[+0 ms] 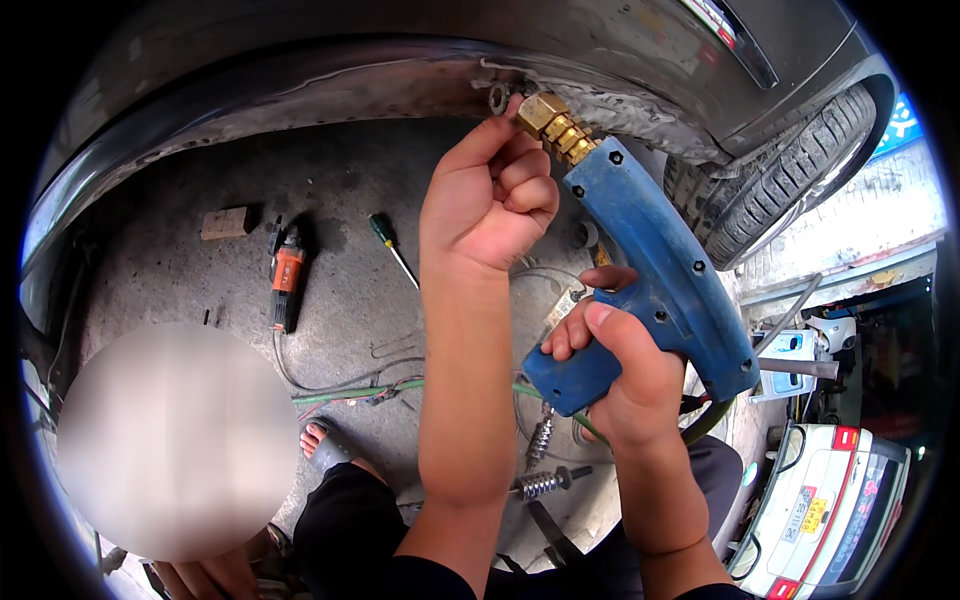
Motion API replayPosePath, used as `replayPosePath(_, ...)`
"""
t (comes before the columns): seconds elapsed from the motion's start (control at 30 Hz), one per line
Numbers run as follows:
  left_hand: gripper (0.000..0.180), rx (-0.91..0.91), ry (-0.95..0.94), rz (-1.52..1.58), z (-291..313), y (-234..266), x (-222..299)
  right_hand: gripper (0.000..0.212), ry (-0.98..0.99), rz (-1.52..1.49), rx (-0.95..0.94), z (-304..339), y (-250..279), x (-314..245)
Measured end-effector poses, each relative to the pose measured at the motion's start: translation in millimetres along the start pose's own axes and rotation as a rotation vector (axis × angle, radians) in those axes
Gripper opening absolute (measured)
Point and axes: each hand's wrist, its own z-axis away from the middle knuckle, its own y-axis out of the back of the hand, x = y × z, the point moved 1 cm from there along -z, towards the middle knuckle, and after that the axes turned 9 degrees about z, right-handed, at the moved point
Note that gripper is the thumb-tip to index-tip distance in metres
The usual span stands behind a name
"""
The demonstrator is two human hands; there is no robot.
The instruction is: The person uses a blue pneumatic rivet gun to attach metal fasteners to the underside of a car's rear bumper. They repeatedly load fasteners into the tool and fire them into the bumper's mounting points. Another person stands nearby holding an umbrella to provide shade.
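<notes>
My right hand (640,390) is closed round the handle of a blue pistol-shaped welding gun (660,255), its index finger at the trigger. The gun's brass nozzle (560,128) points up at the scraped lower sill (420,92) of a dark car. Against the sill, next to the nozzle's end, stands a small metal washer (499,97). My left hand (495,195) has its fingers curled, and the index fingertip meets the washer beside the brass nozzle. My thumb tip there is hidden.
An orange and black angle grinder (288,270), a wood block (226,223) and a green-handled screwdriver (382,232) lie on the concrete floor. A green hose (350,394) and cables cross it. Coil springs (542,485) lie near my legs. The car's tyre (790,165) stands at right.
</notes>
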Motion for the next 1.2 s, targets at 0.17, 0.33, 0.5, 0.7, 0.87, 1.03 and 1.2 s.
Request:
replayPosePath(0.17,0.008,-0.006,-0.009,0.011,0,-1,-1,0.033,0.011,0.02,0.013,0,-1,-1)
replayPosePath(0.33,0.006,0.055,-0.03,0.022,0,-6,-1,0.032,0.009,0.031,0.019,0,-1,1)
replayPosePath(0.5,0.008,-0.018,0.019,0.112,-2,-4,0,0.032,0.021,0.022,0.017,-1,-1,2)
replayPosePath(0.7,0.007,-0.021,0.024,0.116,-2,-3,3,0.031,-0.015,-0.016,0.006,-2,-1,6)
replayPosePath(0.87,0.009,-0.027,0.033,0.122,-1,-6,2,0.03,-0.008,-0.043,-0.007,-3,-1,6)
replayPosePath(1.03,0.017,0.048,-0.055,0.067,-1,-7,-3,0.032,-0.024,-0.065,-0.015,-4,2,6)
replayPosePath(1.2,0.013,-0.004,-0.087,-0.107,8,14,-8,0.035,-0.033,-0.073,-0.032,-2,8,4)
